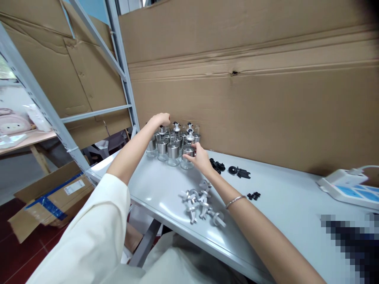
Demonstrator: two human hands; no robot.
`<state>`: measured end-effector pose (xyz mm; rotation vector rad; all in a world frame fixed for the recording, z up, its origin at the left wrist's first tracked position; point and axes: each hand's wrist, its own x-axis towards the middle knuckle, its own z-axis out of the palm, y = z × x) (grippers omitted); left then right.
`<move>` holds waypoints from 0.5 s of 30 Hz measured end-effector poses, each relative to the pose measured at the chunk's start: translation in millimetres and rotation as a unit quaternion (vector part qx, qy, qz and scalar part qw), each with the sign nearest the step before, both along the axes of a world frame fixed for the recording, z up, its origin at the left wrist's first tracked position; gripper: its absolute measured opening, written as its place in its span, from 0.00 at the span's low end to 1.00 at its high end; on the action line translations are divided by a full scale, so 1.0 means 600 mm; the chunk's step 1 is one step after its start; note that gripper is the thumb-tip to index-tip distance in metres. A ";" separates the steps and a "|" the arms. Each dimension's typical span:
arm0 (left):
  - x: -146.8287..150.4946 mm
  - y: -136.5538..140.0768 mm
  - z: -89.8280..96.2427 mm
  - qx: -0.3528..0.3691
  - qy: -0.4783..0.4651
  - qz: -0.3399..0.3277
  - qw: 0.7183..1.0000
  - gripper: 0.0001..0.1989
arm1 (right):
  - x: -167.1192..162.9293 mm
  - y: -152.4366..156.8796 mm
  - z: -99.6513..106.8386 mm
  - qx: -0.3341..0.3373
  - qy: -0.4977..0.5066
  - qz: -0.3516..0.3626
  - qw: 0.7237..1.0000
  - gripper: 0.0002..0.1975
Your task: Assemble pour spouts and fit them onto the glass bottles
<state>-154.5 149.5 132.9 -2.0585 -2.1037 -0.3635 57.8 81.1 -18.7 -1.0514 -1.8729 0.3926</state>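
Note:
A cluster of clear glass jars (pixel 173 152) with silver metal bands stands at the back left of the white table (pixel 145 179). Several carry a pale fitting with a black piece on top (pixel 190 136). My right hand (pixel 201 157) has thumb and fingers closed around the front right jar (pixel 188 153), which stands upright. Above the back left of the cluster is my left hand (pixel 162 119), its fingers curled down; what they hold, if anything, is hidden. Loose silver metal fittings (pixel 204 201) lie piled in front of the jars, partly behind my right forearm.
Black plastic parts (pixel 239 172) and smaller black pieces (pixel 254 195) lie right of my forearm. A white power strip (pixel 349 185) sits at the right. Cardboard (pixel 251 106) walls the back; a metal rack (pixel 122 75) stands left. An open carton (pixel 59 197) is on the floor.

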 end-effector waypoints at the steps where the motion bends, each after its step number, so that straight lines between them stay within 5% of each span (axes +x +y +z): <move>1: 0.009 0.005 0.005 -0.036 0.014 0.011 0.999 0.16 | 0.000 0.000 0.000 -0.001 -0.001 0.002 1.000 0.21; 7: 0.036 0.016 0.010 -0.131 0.077 0.043 0.987 0.16 | 0.000 -0.005 0.008 -0.019 -0.010 0.004 1.000 0.19; 11: 0.028 0.017 0.011 -0.117 0.096 0.033 0.988 0.14 | -0.002 -0.011 0.013 -0.025 -0.022 0.005 0.999 0.20; 15: -0.003 0.019 0.061 -0.054 0.105 0.024 0.993 0.12 | 0.000 -0.012 0.015 -0.024 -0.022 0.007 0.999 0.20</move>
